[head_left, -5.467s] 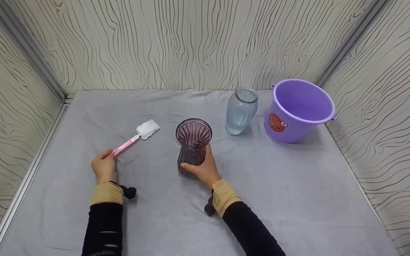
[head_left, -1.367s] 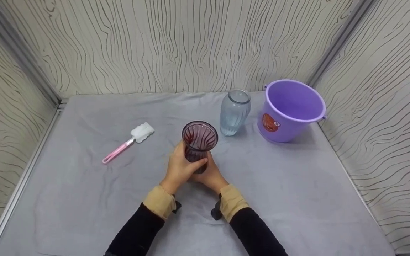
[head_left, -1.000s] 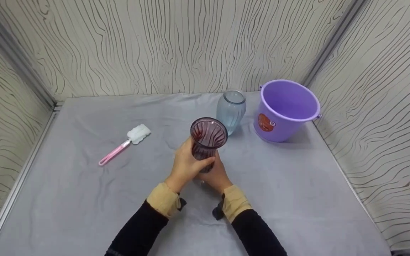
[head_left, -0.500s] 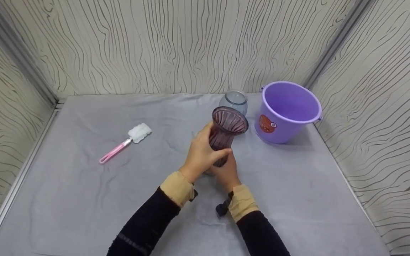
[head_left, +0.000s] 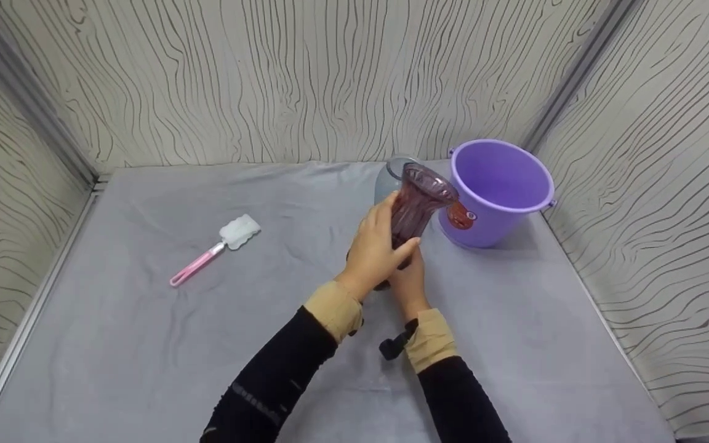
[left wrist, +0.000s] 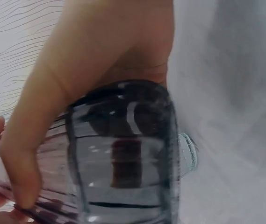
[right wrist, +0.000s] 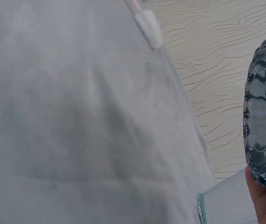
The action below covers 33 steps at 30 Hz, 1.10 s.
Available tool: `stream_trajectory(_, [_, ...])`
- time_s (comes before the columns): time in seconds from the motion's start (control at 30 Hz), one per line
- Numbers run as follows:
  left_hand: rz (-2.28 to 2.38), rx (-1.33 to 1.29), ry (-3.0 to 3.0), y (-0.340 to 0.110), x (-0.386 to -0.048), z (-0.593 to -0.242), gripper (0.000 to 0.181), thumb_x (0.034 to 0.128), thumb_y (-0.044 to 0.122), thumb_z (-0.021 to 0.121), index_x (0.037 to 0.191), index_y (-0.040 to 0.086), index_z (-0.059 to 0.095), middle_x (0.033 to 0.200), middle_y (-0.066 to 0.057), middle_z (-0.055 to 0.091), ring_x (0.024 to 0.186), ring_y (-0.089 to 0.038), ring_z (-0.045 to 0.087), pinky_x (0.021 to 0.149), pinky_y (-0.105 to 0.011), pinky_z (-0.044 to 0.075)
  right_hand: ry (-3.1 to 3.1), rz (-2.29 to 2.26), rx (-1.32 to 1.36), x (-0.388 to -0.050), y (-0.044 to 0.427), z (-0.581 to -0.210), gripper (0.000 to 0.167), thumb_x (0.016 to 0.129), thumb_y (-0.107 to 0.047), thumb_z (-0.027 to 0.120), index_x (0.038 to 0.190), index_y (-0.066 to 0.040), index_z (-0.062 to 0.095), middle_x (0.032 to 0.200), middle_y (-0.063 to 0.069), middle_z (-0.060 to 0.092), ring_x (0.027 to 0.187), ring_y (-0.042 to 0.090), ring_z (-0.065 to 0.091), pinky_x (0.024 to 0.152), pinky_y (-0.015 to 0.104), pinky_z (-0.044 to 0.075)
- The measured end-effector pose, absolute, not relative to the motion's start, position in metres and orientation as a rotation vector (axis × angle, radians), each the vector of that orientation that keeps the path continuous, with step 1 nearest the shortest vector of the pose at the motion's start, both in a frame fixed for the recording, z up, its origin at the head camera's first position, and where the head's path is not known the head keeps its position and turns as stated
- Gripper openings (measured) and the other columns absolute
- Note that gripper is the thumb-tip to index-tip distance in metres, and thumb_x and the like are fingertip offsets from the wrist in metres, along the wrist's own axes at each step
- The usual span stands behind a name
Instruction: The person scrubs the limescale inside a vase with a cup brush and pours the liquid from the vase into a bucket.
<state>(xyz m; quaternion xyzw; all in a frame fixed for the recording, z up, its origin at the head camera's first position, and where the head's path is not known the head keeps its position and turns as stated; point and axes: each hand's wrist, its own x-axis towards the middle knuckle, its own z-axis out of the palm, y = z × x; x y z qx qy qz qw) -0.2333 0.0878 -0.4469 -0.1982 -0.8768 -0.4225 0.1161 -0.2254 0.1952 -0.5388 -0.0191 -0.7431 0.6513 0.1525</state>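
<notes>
A purple ribbed glass vase [head_left: 417,212] is held off the table in both hands, its flared mouth tilted right towards the purple bucket [head_left: 491,226]. My left hand [head_left: 374,245] grips the vase's side with the thumb across its front. Lower down, my right hand [head_left: 412,282] holds it from the right; some of its fingers are hidden. Its thick base [left wrist: 123,163] faces the camera in the left wrist view, and the patterned underside [right wrist: 265,112] shows in the right wrist view. Behind it stands a light-blue glass vase [head_left: 384,184], mostly covered.
A sponge brush [head_left: 239,232] with a pink handle lies on the left of the grey cloth [head_left: 114,344]. The bucket stands at the back right, near the patterned side wall [head_left: 656,184]. Another patterned wall [head_left: 268,86] closes off the back.
The left hand has left the brush handle and joined the right on the purple vase. Both hands have lifted the vase, moved it right and tilted it towards the bucket.
</notes>
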Motion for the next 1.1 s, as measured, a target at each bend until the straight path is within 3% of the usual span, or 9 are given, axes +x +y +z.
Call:
stream_trajectory(0.13, [-1.196,-0.588,-2.619,0.092,-0.234,-0.447,0.081,0.0929,0.037,0.074,0.158,0.016,0.031,0.148,-0.016,0.047,0.131,-0.035,0.051,0.107,-0.052,0.044,-2.06,1.873,-0.14,-0.23,0.199,-0.531,0.054,0.087,-0.005,0.069,0.134,0.012,0.049,0.13,0.029,0.058,0.121,0.035,0.055,0.103,0.039,0.046])
stream_trajectory(0.27, [-1.207,-0.628,-2.63,0.088,-0.236,-0.45,0.07,0.0971,0.04,0.068,0.156,0.017,0.037,0.148,-0.016,0.048,0.131,-0.036,0.051,0.107,-0.053,0.043,-1.982,1.993,-0.206,-0.235,0.207,-0.524,0.063,0.085,-0.019,0.07,0.139,0.005,0.048,0.131,0.023,0.058,0.118,0.027,0.056,0.097,0.028,0.046])
stream_trajectory(0.4, [-1.304,-0.701,-2.637,0.081,-0.24,-0.455,0.067,0.0993,0.045,0.062,0.156,0.018,0.038,0.151,-0.015,0.045,0.134,-0.035,0.047,0.109,-0.052,0.041,-1.932,2.078,-0.234,-0.239,0.217,-0.516,0.07,0.082,-0.033,0.073,0.141,-0.003,0.049,0.131,0.017,0.058,0.115,0.022,0.056,0.096,0.027,0.046])
stream_trajectory(0.7, [-1.477,-0.808,-2.61,0.082,-0.242,-0.476,0.108,0.0752,0.036,0.09,0.16,0.019,0.025,0.158,-0.019,0.028,0.144,-0.036,0.034,0.117,-0.048,0.033,-1.769,2.249,-0.284,-0.244,0.231,-0.505,0.067,0.083,-0.028,0.07,0.141,-0.002,0.047,0.128,0.017,0.058,0.107,0.02,0.062,0.093,0.027,0.052])
stream_trajectory(0.87, [-1.617,-0.722,-2.512,0.087,-0.243,-0.486,0.112,0.0722,0.027,0.094,0.159,0.014,0.024,0.154,-0.02,0.03,0.14,-0.03,0.039,0.116,-0.041,0.035,-1.716,2.291,-0.267,-0.242,0.228,-0.503,0.066,0.083,-0.025,0.071,0.14,-0.002,0.046,0.127,0.015,0.059,0.106,0.018,0.063,0.092,0.027,0.053])
stream_trajectory(1.1, [-1.681,-0.687,-2.374,0.087,-0.245,-0.494,0.107,0.0688,0.021,0.095,0.157,0.013,0.035,0.15,-0.019,0.037,0.135,-0.029,0.043,0.114,-0.04,0.037,-1.65,2.368,-0.18,-0.24,0.224,-0.501,0.065,0.086,-0.019,0.067,0.144,-0.003,0.042,0.127,0.015,0.058,0.106,0.019,0.064,0.091,0.029,0.054])
